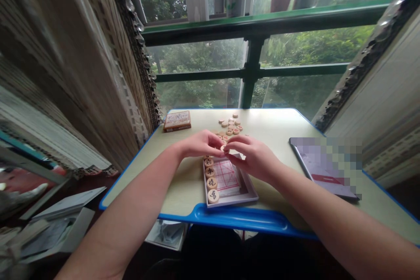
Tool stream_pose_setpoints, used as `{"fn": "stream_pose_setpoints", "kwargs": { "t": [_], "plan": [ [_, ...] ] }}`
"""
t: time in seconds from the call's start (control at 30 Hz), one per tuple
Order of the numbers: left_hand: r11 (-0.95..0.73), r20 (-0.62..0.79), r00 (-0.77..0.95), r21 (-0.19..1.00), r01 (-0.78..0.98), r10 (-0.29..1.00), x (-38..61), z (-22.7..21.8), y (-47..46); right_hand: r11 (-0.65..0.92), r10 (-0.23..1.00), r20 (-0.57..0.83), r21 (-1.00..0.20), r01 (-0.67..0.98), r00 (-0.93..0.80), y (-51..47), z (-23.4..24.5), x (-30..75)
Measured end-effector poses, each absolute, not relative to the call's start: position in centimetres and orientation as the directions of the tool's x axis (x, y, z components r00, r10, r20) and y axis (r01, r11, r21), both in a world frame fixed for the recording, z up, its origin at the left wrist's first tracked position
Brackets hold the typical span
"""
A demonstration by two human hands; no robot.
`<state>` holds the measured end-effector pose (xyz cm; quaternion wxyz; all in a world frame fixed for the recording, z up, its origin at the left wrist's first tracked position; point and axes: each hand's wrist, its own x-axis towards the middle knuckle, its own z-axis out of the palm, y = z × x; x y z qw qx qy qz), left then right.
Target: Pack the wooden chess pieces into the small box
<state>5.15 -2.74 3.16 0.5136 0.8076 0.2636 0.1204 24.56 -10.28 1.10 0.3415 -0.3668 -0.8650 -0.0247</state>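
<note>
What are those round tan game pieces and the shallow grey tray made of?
The round tan xiangqi pieces look like pale wood, though wood-look plastic is possible. They seem smooth, with dark cut-in characters. The shallow grey tray looks like thin plastic or stiff card, with a plain matte finish and thin walls; I can't tell which.

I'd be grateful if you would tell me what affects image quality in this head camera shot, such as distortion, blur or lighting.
In the head view, wide-angle distortion bows the window frame; the curtain at left looks smeared; a pixelated patch covers the booklet; soft daylight leaves no hard shadows on the table; the left hand and right hand look fairly sharp.
</note>
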Motion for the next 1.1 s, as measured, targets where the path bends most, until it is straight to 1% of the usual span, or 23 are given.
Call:
{"fn": "stream_pose_setpoints", "kwargs": {
  "t": [0.13,0.23,0.3,0.37,0.43,0.47,0.53,0.63,0.83,0.97,1.1],
  "plan": [
    [-0.339,-0.102,0.845,0.886,0.317,0.525,5.0,3.5,-2.9,0.724,0.638,0.605,-0.263,0.638,-0.476,-10.2,0.8,24.5],
    [-0.300,-0.128,0.838,0.896,0.327,0.530,5.0,3.7,-3.0,0.723,0.655,0.598,-0.320,0.612,-0.462,-10.3,0.7,24.3],
    [-0.262,-0.114,0.801,0.910,0.321,0.587,5.0,3.8,-2.9,0.722,0.664,0.583,-0.339,0.603,-0.468,-10.4,0.8,24.2],
    [-0.226,-0.103,0.718,0.910,0.348,0.689,4.9,3.6,-2.6,0.715,0.678,0.545,-0.331,0.616,-0.493,-10.5,0.8,24.0],
    [-0.196,-0.145,0.636,0.879,0.435,0.758,4.8,3.3,-2.2,0.695,0.701,0.483,-0.295,0.656,-0.525,-10.6,0.8,23.8],
    [-0.191,-0.185,0.618,0.850,0.491,0.764,4.7,3.0,-1.9,0.683,0.714,0.446,-0.271,0.679,-0.540,-10.7,0.8,23.7],
    [-0.220,-0.243,0.642,0.803,0.553,0.728,4.6,2.6,-1.5,0.663,0.735,0.381,-0.226,0.714,-0.562,-10.8,0.9,23.5],
    [-0.246,-0.263,0.681,0.795,0.554,0.683,4.3,2.4,-1.3,0.650,0.747,0.325,-0.176,0.739,-0.580,-10.9,1.0,23.2],
    [-0.290,-0.269,0.740,0.796,0.531,0.617,3.7,3.2,-1.5,0.638,0.757,0.316,-0.169,0.751,-0.572,-11.1,1.1,23.0],
    [-0.309,-0.256,0.775,0.811,0.498,0.578,3.9,3.0,-1.4,0.601,0.786,0.278,-0.137,0.787,-0.552,-11.3,1.2,22.8],
    [-0.316,-0.253,0.786,0.813,0.489,0.564,4.1,2.7,-1.3,0.582,0.800,0.251,-0.107,0.806,-0.544,-11.4,1.2,22.6]
  ]
}}
